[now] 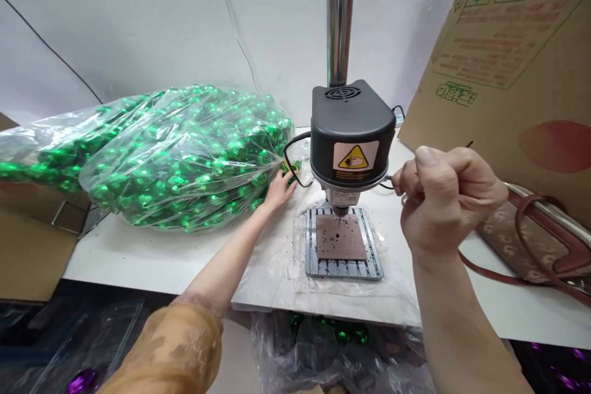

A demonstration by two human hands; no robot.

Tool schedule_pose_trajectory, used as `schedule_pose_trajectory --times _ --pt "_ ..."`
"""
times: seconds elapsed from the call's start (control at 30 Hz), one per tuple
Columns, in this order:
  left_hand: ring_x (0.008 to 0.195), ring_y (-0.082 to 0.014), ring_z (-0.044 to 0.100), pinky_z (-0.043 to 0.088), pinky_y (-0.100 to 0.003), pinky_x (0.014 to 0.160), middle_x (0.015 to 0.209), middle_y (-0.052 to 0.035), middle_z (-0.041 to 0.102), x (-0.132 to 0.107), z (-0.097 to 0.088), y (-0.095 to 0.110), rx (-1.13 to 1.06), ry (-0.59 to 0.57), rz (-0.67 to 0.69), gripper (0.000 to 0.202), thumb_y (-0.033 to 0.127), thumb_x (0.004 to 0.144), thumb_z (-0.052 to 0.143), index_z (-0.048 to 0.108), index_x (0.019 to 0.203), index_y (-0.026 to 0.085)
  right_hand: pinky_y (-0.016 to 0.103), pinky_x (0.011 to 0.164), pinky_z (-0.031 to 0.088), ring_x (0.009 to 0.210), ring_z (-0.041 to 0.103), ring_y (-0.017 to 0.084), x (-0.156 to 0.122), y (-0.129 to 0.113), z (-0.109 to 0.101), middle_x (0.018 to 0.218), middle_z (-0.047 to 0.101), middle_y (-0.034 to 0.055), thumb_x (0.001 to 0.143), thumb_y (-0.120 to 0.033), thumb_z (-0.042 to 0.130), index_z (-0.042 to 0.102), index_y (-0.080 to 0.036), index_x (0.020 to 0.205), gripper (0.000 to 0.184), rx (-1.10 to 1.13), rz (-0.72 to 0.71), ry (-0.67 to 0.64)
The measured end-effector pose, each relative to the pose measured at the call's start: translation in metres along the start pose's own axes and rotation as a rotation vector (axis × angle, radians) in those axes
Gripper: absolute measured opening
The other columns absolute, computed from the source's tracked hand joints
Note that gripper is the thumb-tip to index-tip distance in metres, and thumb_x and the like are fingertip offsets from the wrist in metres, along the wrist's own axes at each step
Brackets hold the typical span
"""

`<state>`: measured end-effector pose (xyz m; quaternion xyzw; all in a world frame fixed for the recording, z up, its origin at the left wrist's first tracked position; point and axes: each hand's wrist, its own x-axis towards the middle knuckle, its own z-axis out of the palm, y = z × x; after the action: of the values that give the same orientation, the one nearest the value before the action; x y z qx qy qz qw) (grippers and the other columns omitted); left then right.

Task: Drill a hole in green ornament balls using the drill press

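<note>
Head view. Left hand (279, 189) at the gathered end of a clear plastic bag (184, 157) of green baubles (203, 184), left of the benchtop drill press (353, 129); its grip cannot be told. Right hand (441, 200) fisted beside the press, contents hidden. Sound practice: fingers well clear of the chuck (341, 211).

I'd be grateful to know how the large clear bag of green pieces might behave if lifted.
The clear bag would probably sag and change shape, as its thin film is wrinkled and bulges around the many green pieces. It may feel slippery, given the film's glossy sheen. It could be awkward to lift, being wide.
</note>
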<state>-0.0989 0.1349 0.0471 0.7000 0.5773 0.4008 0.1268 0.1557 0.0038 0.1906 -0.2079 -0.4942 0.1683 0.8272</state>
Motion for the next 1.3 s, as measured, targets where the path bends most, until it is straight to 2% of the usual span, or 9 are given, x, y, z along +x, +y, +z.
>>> schedule_pose_trajectory --times 0.07,0.2,0.3,0.43,0.63,0.73,0.83,1.0,1.3 --pt "0.105 -0.0244 0.065 0.054 -0.038 0.096 0.110 -0.0091 0.067 -0.027 -0.010 0.001 -0.291 0.011 -0.094 0.034 0.043 0.090 0.067 0.071 0.115 0.021 0.031 0.042 0.026 0.039 0.033 0.007 0.000 0.000 0.000 0.045 0.033 -0.0089 0.086 -0.022 0.068 0.037 -0.022 0.056 0.043 0.005 0.002 0.008" --pt "0.096 -0.0205 0.068 0.060 -0.042 0.091 0.111 -0.0079 0.069 -0.083 -0.017 0.017 -0.971 -0.026 -0.430 0.055 0.061 0.086 0.070 0.064 0.123 0.021 0.031 0.043 0.027 0.040 0.034 0.008 -0.001 -0.001 0.001 0.044 0.034 -0.0088 0.085 -0.021 0.068 0.040 -0.023 0.056 0.041 -0.003 0.033 0.040" --pt "0.097 -0.0207 0.069 0.061 -0.044 0.092 0.113 -0.0081 0.070 -0.112 -0.011 0.035 -1.151 -0.130 -0.531 0.055 0.057 0.082 0.078 0.064 0.122 0.022 0.030 0.044 0.028 0.040 0.035 0.008 -0.002 0.000 0.001 0.044 0.032 -0.0093 0.085 -0.022 0.069 0.042 -0.023 0.056 0.040 -0.026 0.045 0.066" --pt "0.098 -0.0217 0.071 0.062 -0.044 0.092 0.114 -0.0078 0.071 -0.125 0.000 0.053 -1.225 -0.221 -0.557 0.052 0.046 0.079 0.084 0.064 0.121 0.022 0.030 0.044 0.027 0.039 0.032 0.007 -0.001 0.001 0.000 0.045 0.032 -0.0094 0.087 -0.026 0.068 0.038 -0.023 0.057 0.042 -0.028 0.031 0.040" --pt "0.086 -0.0202 0.072 0.058 -0.032 0.072 0.113 -0.0100 0.073 -0.123 0.017 0.061 -1.007 -0.216 -0.502 0.068 0.050 0.073 0.087 0.061 0.128 0.019 0.028 0.047 0.027 0.042 0.032 0.005 0.000 0.003 -0.002 0.046 0.034 -0.0090 0.088 -0.032 0.066 0.033 -0.022 0.058 0.046 -0.062 0.025 0.000" --pt "0.100 -0.0217 0.070 0.056 -0.033 0.085 0.113 -0.0101 0.074 -0.123 0.025 0.061 -0.867 -0.165 -0.392 0.063 0.051 0.073 0.086 0.064 0.123 0.018 0.027 0.048 0.029 0.043 0.035 0.004 0.000 0.003 -0.002 0.047 0.035 -0.0088 0.089 -0.030 0.065 0.034 -0.021 0.059 0.045 -0.060 0.016 -0.001" --pt "0.108 -0.0242 0.068 0.052 -0.037 0.097 0.116 -0.0104 0.073 -0.123 0.030 0.062 -0.793 -0.199 -0.314 0.059 0.049 0.075 0.085 0.065 0.120 0.018 0.026 0.050 0.032 0.045 0.035 0.004 -0.001 0.003 -0.002 0.049 0.035 -0.0085 0.090 -0.030 0.065 0.034 -0.021 0.059 0.045 -0.078 0.020 0.005" --pt "0.113 -0.0279 0.066 0.049 -0.043 0.103 0.115 -0.0094 0.073 -0.122 0.034 0.062 -0.616 -0.231 -0.237 0.052 0.043 0.074 0.086 0.070 0.119 0.021 0.026 0.050 0.031 0.046 0.034 0.004 -0.001 0.005 -0.003 0.052 0.034 -0.0081 0.089 -0.032 0.065 0.034 -0.021 0.059 0.045 -0.080 0.029 0.002" --pt "0.120 -0.0305 0.058 0.045 -0.046 0.107 0.117 -0.0088 0.068 -0.125 0.040 0.072 -0.373 -0.161 -0.080 0.050 0.037 0.068 0.090 0.073 0.114 0.023 0.026 0.050 0.030 0.048 0.033 0.004 -0.001 0.004 -0.003 0.053 0.034 -0.0076 0.089 -0.032 0.066 0.034 -0.021 0.059 0.045 -0.055 0.045 0.006"
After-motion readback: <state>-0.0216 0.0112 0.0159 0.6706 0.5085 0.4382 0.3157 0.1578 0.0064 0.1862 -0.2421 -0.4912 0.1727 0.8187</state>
